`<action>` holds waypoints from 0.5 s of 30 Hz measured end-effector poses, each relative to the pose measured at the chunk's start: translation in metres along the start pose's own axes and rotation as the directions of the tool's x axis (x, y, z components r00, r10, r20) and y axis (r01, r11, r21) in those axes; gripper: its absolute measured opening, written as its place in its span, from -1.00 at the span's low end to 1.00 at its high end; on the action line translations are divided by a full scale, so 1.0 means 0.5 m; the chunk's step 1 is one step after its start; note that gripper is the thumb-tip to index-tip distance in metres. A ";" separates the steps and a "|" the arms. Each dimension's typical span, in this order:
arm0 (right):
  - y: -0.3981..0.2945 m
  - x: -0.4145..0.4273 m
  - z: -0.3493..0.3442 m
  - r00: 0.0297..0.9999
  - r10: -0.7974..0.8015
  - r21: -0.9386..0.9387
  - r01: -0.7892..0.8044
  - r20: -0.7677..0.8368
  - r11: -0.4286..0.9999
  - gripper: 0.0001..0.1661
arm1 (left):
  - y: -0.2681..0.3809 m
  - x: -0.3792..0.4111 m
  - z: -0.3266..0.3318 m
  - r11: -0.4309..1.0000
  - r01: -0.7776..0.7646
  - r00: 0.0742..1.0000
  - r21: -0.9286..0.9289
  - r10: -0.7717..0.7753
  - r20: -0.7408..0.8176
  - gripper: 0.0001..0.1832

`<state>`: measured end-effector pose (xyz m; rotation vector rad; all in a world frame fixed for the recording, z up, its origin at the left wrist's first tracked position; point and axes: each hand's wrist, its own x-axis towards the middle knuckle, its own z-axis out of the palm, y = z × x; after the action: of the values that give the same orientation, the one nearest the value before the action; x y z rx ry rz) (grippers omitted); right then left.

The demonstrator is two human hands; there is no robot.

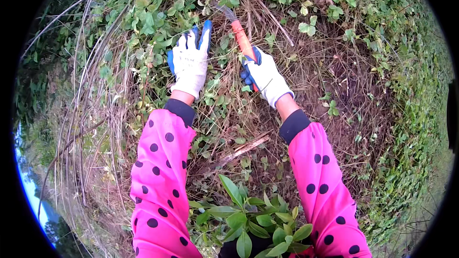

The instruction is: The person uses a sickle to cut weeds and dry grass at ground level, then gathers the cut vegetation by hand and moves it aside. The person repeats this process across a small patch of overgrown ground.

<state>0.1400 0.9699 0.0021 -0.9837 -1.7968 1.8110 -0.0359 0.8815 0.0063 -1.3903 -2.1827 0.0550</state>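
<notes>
Both hands wear white knit work gloves with blue coated palms and fingers. My right hand point(263, 73) is closed around the orange handle point(244, 39) of a sickle-like tool; its dark curved blade point(226, 11) points up and left, its tip partly among leaves. My left hand point(190, 55) lies palm down over green vines point(147, 18), left of the tool, with its fingers spread. Whether a stem is under that palm is hidden. Dry stems and small leafy weeds cover the ground between the hands.
A leafy green shrub point(247, 222) stands close to the body, between the forearms. A broken piece of dry wood point(244, 150) lies below the hands. Long bent dry stalks point(80, 89) arch along the left. Brown matted stems point(333, 79) spread to the right, with dense vines point(412, 114) beyond.
</notes>
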 end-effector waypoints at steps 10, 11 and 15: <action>0.002 -0.209 -0.022 0.951 0.298 0.356 -0.307 0.081 0.882 -0.36 | -0.136 0.113 0.045 0.994 0.102 0.833 -0.047 -0.059 0.551 -0.14; -0.008 -0.170 -0.015 0.961 0.272 0.347 -0.272 0.050 0.897 -0.36 | -0.131 0.117 0.031 0.983 0.161 0.806 -0.091 -0.078 0.586 -0.19; -0.041 -0.011 0.008 0.990 -0.140 -0.305 0.142 0.028 0.942 -0.45 | -0.110 0.128 0.021 0.927 0.315 0.819 -0.204 -0.157 0.552 -0.41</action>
<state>0.1369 0.9650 0.0229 -0.9301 -2.1384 1.4785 -0.1065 0.9129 0.0419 -1.3488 -2.9181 0.0289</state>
